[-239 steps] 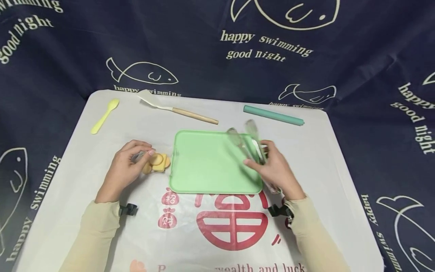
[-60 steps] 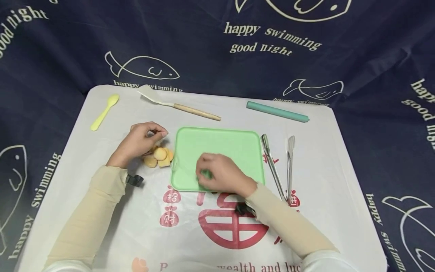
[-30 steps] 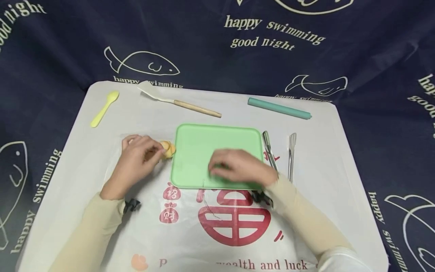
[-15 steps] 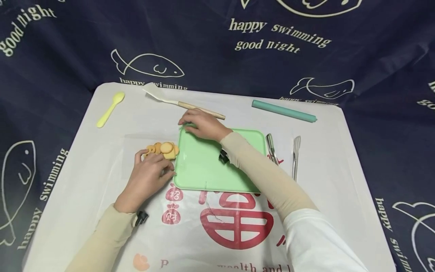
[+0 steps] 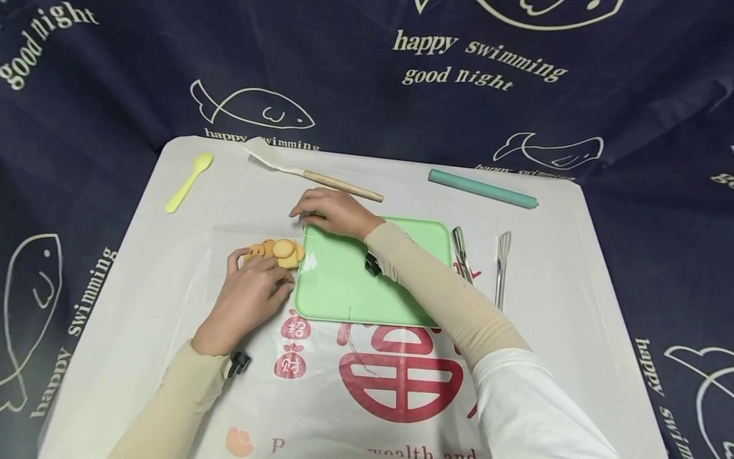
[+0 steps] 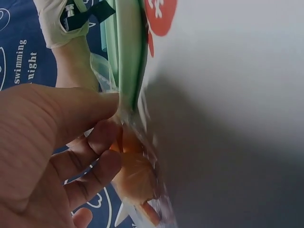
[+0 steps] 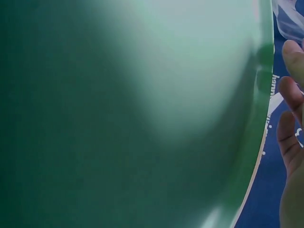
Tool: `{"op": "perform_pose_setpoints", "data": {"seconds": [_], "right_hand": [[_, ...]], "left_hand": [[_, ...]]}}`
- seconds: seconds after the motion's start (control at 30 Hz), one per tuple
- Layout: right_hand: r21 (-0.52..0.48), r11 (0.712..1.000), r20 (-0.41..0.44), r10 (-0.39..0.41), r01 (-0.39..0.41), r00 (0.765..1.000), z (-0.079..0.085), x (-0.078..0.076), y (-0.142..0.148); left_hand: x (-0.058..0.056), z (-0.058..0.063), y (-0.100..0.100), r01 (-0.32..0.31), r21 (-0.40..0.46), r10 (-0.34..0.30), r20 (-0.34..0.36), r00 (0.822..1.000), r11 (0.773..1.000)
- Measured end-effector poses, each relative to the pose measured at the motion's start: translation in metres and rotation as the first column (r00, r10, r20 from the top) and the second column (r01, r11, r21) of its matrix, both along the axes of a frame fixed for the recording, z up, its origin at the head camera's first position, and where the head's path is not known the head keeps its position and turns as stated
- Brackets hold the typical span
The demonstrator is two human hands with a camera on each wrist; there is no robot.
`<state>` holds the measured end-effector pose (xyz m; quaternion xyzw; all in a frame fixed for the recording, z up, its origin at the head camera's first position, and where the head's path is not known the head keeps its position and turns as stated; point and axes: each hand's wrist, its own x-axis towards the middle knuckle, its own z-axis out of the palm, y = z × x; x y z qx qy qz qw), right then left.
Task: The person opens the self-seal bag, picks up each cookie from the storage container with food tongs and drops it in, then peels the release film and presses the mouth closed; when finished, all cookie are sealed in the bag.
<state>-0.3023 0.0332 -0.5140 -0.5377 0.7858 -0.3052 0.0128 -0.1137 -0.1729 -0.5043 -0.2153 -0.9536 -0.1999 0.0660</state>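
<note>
A clear bag of round yellow cookies (image 5: 278, 250) lies against the left edge of a green tray (image 5: 344, 290). My left hand (image 5: 252, 294) pinches the bag's near side; in the left wrist view its fingers (image 6: 95, 156) grip the film around the cookies (image 6: 135, 175) beside the tray's rim (image 6: 128, 57). My right hand (image 5: 328, 213) reaches across the tray to its far left corner, fingers curled down on the bag's film, which shines over the tray's left edge. The right wrist view is filled by the tray (image 7: 142, 95), with my fingers (image 7: 290, 142) at its rim.
Metal tongs (image 5: 461, 255) lie right of the tray. Along the back of the white mat (image 5: 143, 268) are a yellow spoon (image 5: 189, 182), a wooden-handled spatula (image 5: 312, 173) and a teal rod (image 5: 482, 188). Dark printed cloth surrounds the mat.
My right hand went from the tray's near middle up to its far left corner. My left hand slid from over the cookies to their near side. The head view shifted slightly.
</note>
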Motion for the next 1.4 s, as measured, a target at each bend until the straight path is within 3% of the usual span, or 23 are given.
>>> {"op": "perform_pose_setpoints", "data": {"seconds": [0.3,0.57,0.7,0.93,1.2,1.4], "right_hand": [[-0.009,0.995,-0.071,0.096,-0.097,0.993,0.007,0.008,-0.003],[-0.017,0.995,-0.104,0.096,-0.098,0.990,0.010,0.009,-0.007],[-0.025,0.998,-0.053,0.053,-0.055,0.997,0.008,0.009,-0.007],[-0.046,0.999,0.140,-0.006,0.013,0.990,0.011,0.016,-0.011],[0.002,0.999,0.170,-0.033,0.033,0.985,0.017,0.022,-0.017],[-0.071,0.996,0.275,-0.024,0.045,0.961,0.015,0.025,-0.013]], "left_hand": [[-0.001,-0.002,-0.002,0.006,-0.012,-0.006,0.004,1.000,1.000],[-0.003,-0.003,0.000,-0.003,-0.028,0.003,-0.034,0.999,1.000],[-0.004,-0.003,0.001,-0.007,-0.050,0.004,-0.049,0.999,0.999],[-0.006,-0.006,0.002,-0.030,-0.078,0.022,-0.111,0.994,0.997],[-0.006,-0.011,0.000,-0.046,-0.056,0.034,-0.203,0.979,0.997],[-0.004,-0.002,-0.005,-0.056,0.009,0.057,-0.129,0.990,0.998]]}}
